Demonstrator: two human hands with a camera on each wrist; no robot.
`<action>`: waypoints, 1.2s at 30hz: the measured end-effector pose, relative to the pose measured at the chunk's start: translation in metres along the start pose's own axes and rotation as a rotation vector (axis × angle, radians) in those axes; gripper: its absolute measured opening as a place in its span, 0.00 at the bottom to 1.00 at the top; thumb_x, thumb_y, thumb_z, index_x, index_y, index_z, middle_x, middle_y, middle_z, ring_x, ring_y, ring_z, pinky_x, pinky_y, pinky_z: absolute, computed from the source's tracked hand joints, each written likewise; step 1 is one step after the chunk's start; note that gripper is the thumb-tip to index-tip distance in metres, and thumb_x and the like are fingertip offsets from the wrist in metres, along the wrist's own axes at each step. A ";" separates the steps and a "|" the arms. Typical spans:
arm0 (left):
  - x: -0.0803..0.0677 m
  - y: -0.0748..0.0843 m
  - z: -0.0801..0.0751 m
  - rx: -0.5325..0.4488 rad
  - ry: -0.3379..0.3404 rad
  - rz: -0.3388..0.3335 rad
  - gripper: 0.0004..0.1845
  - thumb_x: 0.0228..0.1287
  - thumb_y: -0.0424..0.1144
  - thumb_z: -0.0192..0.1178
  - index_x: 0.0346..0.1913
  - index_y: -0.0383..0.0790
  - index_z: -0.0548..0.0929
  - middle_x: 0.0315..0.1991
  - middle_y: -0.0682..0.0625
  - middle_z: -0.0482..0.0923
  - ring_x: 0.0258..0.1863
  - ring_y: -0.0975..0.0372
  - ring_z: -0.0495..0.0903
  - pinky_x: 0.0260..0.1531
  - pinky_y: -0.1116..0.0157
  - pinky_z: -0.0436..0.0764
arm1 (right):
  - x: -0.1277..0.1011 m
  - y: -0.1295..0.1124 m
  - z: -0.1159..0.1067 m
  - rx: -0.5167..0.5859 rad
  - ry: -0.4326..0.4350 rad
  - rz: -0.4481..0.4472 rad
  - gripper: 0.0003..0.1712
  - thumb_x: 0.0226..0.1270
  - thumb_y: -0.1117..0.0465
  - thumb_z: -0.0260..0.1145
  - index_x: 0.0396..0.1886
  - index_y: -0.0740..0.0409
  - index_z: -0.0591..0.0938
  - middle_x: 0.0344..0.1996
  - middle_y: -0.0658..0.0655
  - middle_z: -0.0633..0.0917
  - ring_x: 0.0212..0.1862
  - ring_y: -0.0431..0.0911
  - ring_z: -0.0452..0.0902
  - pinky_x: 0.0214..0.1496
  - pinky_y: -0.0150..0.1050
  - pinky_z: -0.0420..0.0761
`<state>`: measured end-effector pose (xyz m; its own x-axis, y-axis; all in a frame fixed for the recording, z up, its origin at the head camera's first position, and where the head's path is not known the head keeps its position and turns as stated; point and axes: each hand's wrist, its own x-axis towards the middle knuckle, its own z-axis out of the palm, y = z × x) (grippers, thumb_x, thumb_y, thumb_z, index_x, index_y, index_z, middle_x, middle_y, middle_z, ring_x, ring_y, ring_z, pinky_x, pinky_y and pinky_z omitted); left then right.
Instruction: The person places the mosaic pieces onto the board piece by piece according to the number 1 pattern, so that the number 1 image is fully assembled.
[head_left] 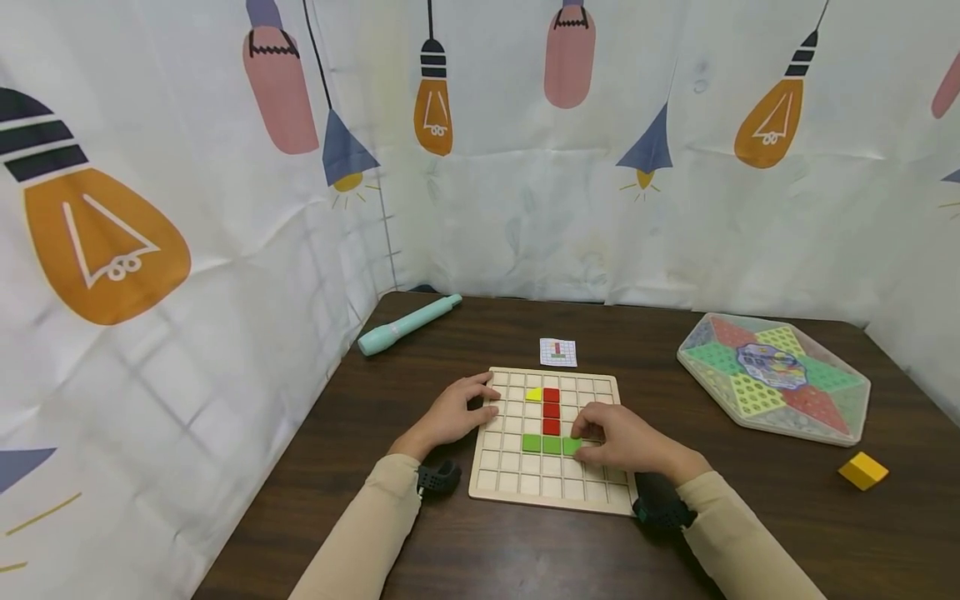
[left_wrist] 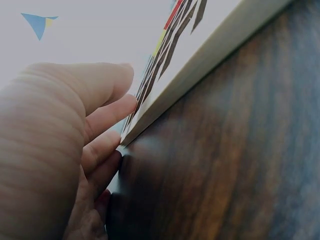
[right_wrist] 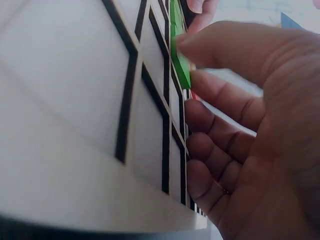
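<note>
Right hand (head_left: 626, 442) fingers pinching green tile (head_left: 572, 446) on grid board (head_left: 525, 475); small, light, stiff, best gripped by edges. Left hand (head_left: 452, 414) relaxed, steadying board rim.

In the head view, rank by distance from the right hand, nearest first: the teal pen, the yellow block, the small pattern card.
From the right hand:
1. Pattern card, just beyond the board.
2. Yellow block, far right on the table.
3. Teal pen, back left by the curtain.

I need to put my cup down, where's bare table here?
Bare table lies between the grid board and the hexagonal game tray, and behind the board beside the teal pen. It is crowded at the board, where left hand and right hand rest.
</note>
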<state>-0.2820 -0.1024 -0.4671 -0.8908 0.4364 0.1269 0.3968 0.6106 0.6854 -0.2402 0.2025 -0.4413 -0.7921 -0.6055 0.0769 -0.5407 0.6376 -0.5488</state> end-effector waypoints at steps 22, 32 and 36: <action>-0.002 0.002 0.001 0.000 0.017 0.000 0.14 0.62 0.49 0.57 0.47 0.49 0.80 0.67 0.52 0.59 0.67 0.56 0.55 0.62 0.52 0.59 | -0.004 0.016 -0.012 -0.054 0.305 0.052 0.05 0.62 0.56 0.63 0.34 0.46 0.85 0.29 0.39 0.80 0.25 0.34 0.70 0.27 0.30 0.73; -0.005 0.003 0.002 0.005 0.029 0.006 0.13 0.62 0.48 0.57 0.47 0.49 0.80 0.67 0.52 0.58 0.67 0.56 0.55 0.62 0.52 0.60 | -0.004 0.018 -0.011 -0.043 0.370 0.084 0.06 0.63 0.56 0.61 0.34 0.47 0.85 0.28 0.43 0.82 0.23 0.38 0.68 0.24 0.31 0.71; -0.006 0.004 0.002 0.009 0.026 0.001 0.14 0.62 0.48 0.57 0.48 0.49 0.80 0.67 0.53 0.58 0.67 0.56 0.55 0.62 0.51 0.59 | -0.006 0.019 -0.010 -0.044 0.374 0.093 0.07 0.63 0.55 0.61 0.35 0.47 0.85 0.29 0.44 0.82 0.23 0.37 0.69 0.25 0.30 0.72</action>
<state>-0.2747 -0.1012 -0.4667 -0.8958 0.4197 0.1464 0.3995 0.6159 0.6790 -0.2486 0.2224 -0.4439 -0.8827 -0.3336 0.3311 -0.4666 0.7067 -0.5318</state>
